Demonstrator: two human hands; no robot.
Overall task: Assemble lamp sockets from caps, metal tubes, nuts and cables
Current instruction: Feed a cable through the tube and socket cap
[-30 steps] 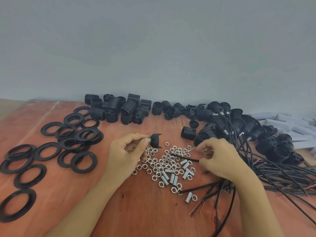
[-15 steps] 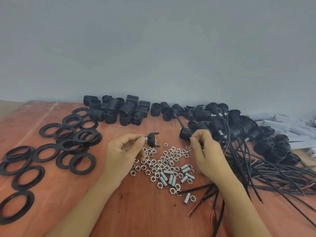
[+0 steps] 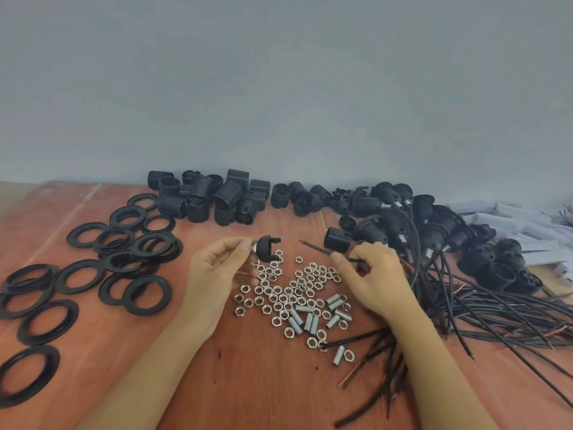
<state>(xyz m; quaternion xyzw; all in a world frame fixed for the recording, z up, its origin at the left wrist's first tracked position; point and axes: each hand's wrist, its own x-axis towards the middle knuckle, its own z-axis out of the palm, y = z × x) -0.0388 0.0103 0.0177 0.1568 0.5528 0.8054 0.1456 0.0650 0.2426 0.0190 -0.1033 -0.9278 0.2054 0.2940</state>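
Observation:
My left hand (image 3: pixel 217 268) pinches a black socket cap (image 3: pixel 266 248) with a metal tube end showing at my fingertips, held just above the table. My right hand (image 3: pixel 372 280) grips a black cable (image 3: pixel 313 247) whose bare tip points left toward the cap, a short gap away. Between and below my hands lies a scatter of silver nuts (image 3: pixel 288 293) and short metal tubes (image 3: pixel 310 321). A bundle of black cables (image 3: pixel 496 311) trails off to the right.
Black rings (image 3: pixel 124 243) are spread over the left of the wooden table (image 3: pixel 248 383). Black socket bodies (image 3: pixel 217 197) line the wall. Finished sockets with cables (image 3: pixel 434 225) pile up at the right, with white boxes (image 3: pixel 521 225) behind.
My right hand came back from the socket pile toward me, drawing a cable whose tip now points at the cap. My left hand holds the cap almost where it was.

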